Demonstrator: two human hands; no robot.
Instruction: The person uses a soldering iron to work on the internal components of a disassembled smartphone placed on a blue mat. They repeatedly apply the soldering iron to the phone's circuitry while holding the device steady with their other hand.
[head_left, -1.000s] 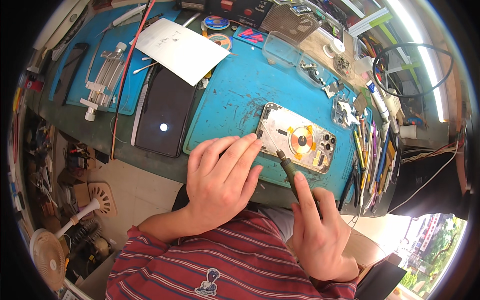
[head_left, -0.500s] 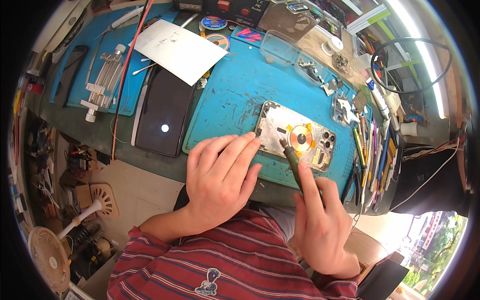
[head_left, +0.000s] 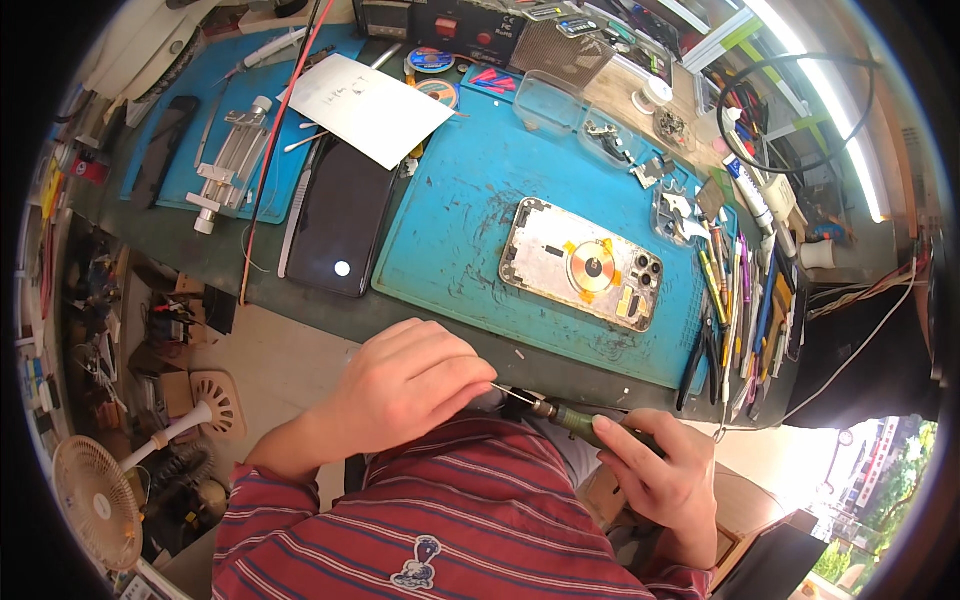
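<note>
Tip-handling step, I reckon: right hand (head_left: 665,465) grips slim green-handled metal tool (head_left: 574,420), left hand (head_left: 415,385) fingers narrow at its tip, hold unclear. Silver rectangular phone housing (head_left: 562,262) sits far on blue mat (head_left: 450,220). Steadiness needed next.

Pale floor (head_left: 288,345) — glowing white tube light (head_left: 867,183)

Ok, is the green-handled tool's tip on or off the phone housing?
Off: the green-handled tool has its tip at the left hand, near the person, clear of the phone housing.
</note>
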